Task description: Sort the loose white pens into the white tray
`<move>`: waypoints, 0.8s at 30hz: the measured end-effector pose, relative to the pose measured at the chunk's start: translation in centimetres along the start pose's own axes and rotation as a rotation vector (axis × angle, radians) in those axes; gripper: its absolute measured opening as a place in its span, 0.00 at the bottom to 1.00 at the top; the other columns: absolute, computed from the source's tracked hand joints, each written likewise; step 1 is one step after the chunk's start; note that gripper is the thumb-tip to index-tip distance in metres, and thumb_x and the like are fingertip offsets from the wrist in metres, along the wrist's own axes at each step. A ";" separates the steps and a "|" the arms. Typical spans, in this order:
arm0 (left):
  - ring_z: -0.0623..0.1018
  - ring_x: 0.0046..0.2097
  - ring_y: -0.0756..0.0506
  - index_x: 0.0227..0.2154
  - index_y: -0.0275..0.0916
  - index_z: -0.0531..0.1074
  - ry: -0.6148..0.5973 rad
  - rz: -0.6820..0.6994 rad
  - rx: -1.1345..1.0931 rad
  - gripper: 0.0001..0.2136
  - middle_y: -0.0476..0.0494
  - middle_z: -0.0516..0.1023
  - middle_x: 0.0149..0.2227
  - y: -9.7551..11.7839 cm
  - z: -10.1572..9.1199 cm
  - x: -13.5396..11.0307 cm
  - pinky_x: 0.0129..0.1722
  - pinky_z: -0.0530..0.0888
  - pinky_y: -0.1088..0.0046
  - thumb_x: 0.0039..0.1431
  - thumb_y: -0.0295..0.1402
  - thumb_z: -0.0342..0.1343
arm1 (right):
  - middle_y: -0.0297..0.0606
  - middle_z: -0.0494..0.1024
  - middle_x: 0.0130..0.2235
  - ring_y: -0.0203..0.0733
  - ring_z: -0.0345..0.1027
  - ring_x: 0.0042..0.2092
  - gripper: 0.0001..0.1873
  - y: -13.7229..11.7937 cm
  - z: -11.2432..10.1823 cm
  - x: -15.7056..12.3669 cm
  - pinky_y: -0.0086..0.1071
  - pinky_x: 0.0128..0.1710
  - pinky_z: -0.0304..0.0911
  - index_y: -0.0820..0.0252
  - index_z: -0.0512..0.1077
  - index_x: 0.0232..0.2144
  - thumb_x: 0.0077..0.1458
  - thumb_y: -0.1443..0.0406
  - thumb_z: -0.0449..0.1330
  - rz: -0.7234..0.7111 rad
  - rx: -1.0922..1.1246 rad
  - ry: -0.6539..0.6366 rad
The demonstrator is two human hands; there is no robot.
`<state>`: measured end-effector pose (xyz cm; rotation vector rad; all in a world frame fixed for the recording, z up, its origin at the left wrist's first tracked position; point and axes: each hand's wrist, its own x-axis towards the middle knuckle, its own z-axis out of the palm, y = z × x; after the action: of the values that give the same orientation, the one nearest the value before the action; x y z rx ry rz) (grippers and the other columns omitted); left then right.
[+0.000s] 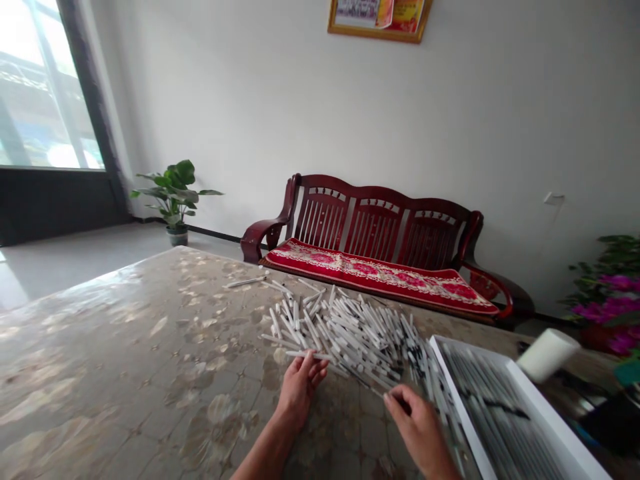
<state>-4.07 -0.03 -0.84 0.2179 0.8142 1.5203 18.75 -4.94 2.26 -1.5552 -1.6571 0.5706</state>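
Observation:
A loose heap of white, pen-like sticks [350, 327], some with dark ends, lies on the table in front of me. At the heap's near edge, my left hand [299, 383] pinches one white pen-like stick [295, 354] between thumb and fingers, holding it roughly level. To the right, my right hand [415, 423] is closed, thumb against fingers, on the end of a thin pen-like stick [376, 392] pointing toward the heap. Beside that hand stands a white open box [463, 427] with rows of clear, thin pen-like sticks [500, 413] inside.
The patterned tabletop [150, 367] stretches left. A white roll [549, 355] lies beyond the box, near dark items at the right edge. Behind the table are a red wooden bench [375, 227] with a red cover and a potted plant [175, 193]. Pink flowers [610, 307] are at right.

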 end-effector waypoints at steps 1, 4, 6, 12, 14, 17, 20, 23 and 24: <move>0.83 0.30 0.48 0.29 0.36 0.71 -0.009 -0.001 0.004 0.05 0.45 0.79 0.28 0.0 0.0 0.0 0.28 0.79 0.78 0.57 0.27 0.62 | 0.34 0.74 0.23 0.41 0.68 0.28 0.22 0.0 0.0 0.0 0.28 0.28 0.62 0.57 0.72 0.23 0.54 0.47 0.55 -0.001 0.000 -0.007; 0.82 0.29 0.49 0.29 0.36 0.71 -0.025 -0.004 0.027 0.06 0.46 0.79 0.27 -0.1 -0.1 0.1 0.28 0.79 0.78 0.56 0.29 0.64 | 0.33 0.73 0.23 0.40 0.67 0.28 0.21 0.2 0.2 0.1 0.28 0.29 0.61 0.58 0.72 0.23 0.54 0.48 0.54 0.002 -0.001 -0.028; 0.82 0.29 0.49 0.29 0.36 0.71 -0.038 0.000 0.052 0.08 0.47 0.79 0.27 -0.3 -0.1 0.1 0.28 0.78 0.78 0.54 0.31 0.65 | 0.33 0.73 0.23 0.40 0.67 0.28 0.20 0.2 0.3 0.1 0.28 0.29 0.61 0.58 0.71 0.23 0.54 0.49 0.54 0.004 -0.004 -0.036; 0.81 0.28 0.49 0.28 0.36 0.72 -0.098 0.022 0.137 0.16 0.49 0.78 0.26 -0.6 -0.2 0.0 0.26 0.77 0.78 0.44 0.40 0.71 | 0.36 0.76 0.26 0.42 0.69 0.30 0.17 0.2 -0.5 0.5 0.30 0.32 0.62 0.56 0.71 0.24 0.55 0.52 0.55 -0.024 -0.048 -0.024; 0.81 0.28 0.49 0.28 0.36 0.72 -0.116 0.011 0.144 0.17 0.49 0.78 0.25 -0.6 -0.2 -0.1 0.26 0.77 0.78 0.42 0.40 0.72 | 0.36 0.76 0.27 0.42 0.69 0.31 0.15 0.1 -1.0 0.8 0.30 0.33 0.63 0.56 0.71 0.25 0.55 0.53 0.55 -0.055 -0.054 -0.023; 0.81 0.28 0.50 0.27 0.36 0.71 -0.115 -0.024 0.124 0.14 0.49 0.78 0.25 -0.3 -0.2 -0.1 0.26 0.77 0.79 0.45 0.36 0.71 | 0.36 0.76 0.27 0.42 0.69 0.31 0.14 -0.2 -1.1 1.0 0.29 0.33 0.62 0.56 0.71 0.25 0.56 0.55 0.55 -0.105 -0.068 -0.002; 0.81 0.28 0.51 0.27 0.36 0.71 -0.090 -0.057 0.104 0.10 0.48 0.78 0.25 0.1 -0.1 0.0 0.26 0.78 0.81 0.51 0.31 0.68 | 0.36 0.75 0.27 0.41 0.69 0.31 0.15 -0.3 -0.6 0.8 0.29 0.33 0.62 0.56 0.70 0.26 0.59 0.55 0.54 -0.154 -0.085 0.047; 0.81 0.27 0.51 0.27 0.35 0.71 -0.083 -0.061 0.123 0.08 0.47 0.78 0.24 0.4 -0.1 0.0 0.26 0.78 0.81 0.53 0.29 0.66 | 0.36 0.74 0.28 0.41 0.69 0.32 0.15 0.0 0.1 0.4 0.29 0.33 0.62 0.56 0.69 0.26 0.61 0.57 0.53 -0.224 -0.117 0.098; 0.81 0.27 0.51 0.27 0.35 0.71 -0.084 -0.056 0.134 0.08 0.48 0.78 0.24 0.4 -0.1 0.0 0.26 0.78 0.81 0.53 0.29 0.67 | 0.36 0.73 0.28 0.41 0.69 0.32 0.15 0.1 0.2 0.4 0.29 0.33 0.62 0.56 0.69 0.26 0.62 0.57 0.53 -0.258 -0.131 0.114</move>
<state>-4.47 -0.02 -0.66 0.3525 0.8492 1.3963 18.70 -4.54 2.15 -1.4063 -1.8004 0.2377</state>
